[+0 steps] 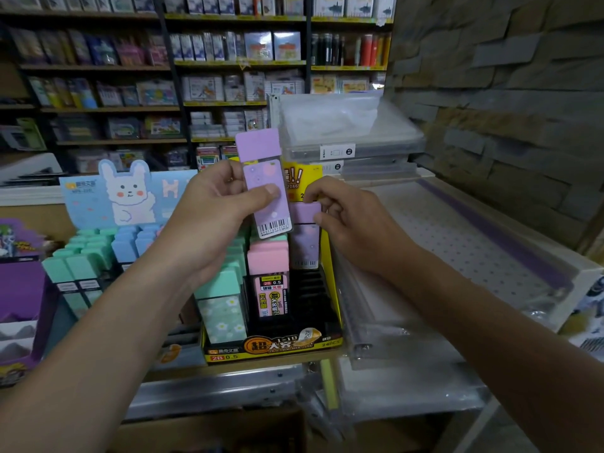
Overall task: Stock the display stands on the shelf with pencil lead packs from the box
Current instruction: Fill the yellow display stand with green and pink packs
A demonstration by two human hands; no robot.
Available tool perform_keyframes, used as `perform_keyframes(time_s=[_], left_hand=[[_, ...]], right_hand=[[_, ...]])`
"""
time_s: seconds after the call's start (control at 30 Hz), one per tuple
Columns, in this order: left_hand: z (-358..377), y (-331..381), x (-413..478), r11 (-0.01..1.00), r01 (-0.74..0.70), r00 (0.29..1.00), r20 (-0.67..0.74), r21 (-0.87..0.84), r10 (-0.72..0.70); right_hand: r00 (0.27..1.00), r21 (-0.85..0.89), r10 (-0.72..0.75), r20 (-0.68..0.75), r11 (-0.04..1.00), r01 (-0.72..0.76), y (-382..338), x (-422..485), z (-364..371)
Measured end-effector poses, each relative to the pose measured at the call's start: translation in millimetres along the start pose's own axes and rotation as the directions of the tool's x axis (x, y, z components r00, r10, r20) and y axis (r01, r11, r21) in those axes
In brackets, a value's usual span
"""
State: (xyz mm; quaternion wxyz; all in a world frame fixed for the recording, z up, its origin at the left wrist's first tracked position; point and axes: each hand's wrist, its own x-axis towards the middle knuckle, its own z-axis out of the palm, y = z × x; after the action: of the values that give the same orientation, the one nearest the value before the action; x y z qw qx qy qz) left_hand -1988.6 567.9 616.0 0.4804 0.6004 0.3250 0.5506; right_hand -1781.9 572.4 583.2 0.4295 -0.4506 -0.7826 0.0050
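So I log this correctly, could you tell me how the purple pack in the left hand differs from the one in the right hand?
The left hand's pack is up in the air, tilted; the right hand's pack is upright in the display stand. The left hand grips its pack round the body; the right hand pinches its pack's cap. Both are purple with a barcode at the bottom.
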Motion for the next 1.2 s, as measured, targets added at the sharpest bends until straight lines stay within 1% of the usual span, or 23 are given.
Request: perform_keyframes(time_s=[0.2,0.4,0.47,0.53,0.63,0.7,0.77,0.83,0.9,0.97,1.1,1.17,1.2], left_hand=[[0,0,0,1.000,0.001,1.000,0.018,-0.001,-0.001],[1,0,0,1.000,-0.015,0.999,0.036,0.009,0.014],[1,0,1,1.000,-0.019,0.999,0.036,0.015,0.018],[2,0,1,0.999,-0.022,0.999,0.043,0.032,0.020],[2,3,4,0.998,-0.022,0.998,0.054,0.066,0.018],[2,6,8,0.995,-0.027,0.998,0.062,0.100,0.021],[4,8,12,0.992,-0.027,0.998,0.066,0.127,0.019],[8,9,15,0.991,-0.016,0.997,0.075,0.131,0.006],[12,9,18,0.991,0.001,0.996,0.086,0.134,-0.012],[15,8,20,0.989,0.008,0.995,0.096,0.147,-0.022],[18,6,23,0.986,0.023,0.992,0.121,0.166,-0.044],[16,6,25,0.978,0.004,0.993,0.116,0.210,-0.029],[15,7,27,0.971,-0.026,0.994,0.112,0.239,-0.001]], right_hand=[[1.000,-0.005,0.019,0.004,1.000,-0.019,1,-2,3],[1.000,-0.122,-0.009,0.029,0.992,0.013,-2,-2,4],[1.000,-0.132,-0.011,0.012,0.991,0.013,-2,-1,3],[1.000,-0.117,0.019,-0.012,0.993,-0.020,-1,-1,2],[0.999,-0.092,0.023,-0.043,0.995,-0.027,-1,-5,1],[0.993,-0.019,0.061,-0.099,0.998,-0.063,-2,-7,1],[0.975,0.188,0.165,-0.147,0.973,-0.136,-3,-8,0],[0.963,0.392,0.240,-0.125,0.903,-0.175,-4,-10,-3],[0.964,0.508,0.256,-0.073,0.841,-0.185,-4,-11,-5],[0.969,0.553,0.245,-0.037,0.813,-0.184,-4,-12,-5],[0.975,0.516,0.220,-0.039,0.840,-0.169,-3,-10,-3],[0.975,0.512,0.222,-0.030,0.841,-0.176,-2,-10,-3],[0.975,0.511,0.223,-0.016,0.840,-0.183,-2,-10,-3]])
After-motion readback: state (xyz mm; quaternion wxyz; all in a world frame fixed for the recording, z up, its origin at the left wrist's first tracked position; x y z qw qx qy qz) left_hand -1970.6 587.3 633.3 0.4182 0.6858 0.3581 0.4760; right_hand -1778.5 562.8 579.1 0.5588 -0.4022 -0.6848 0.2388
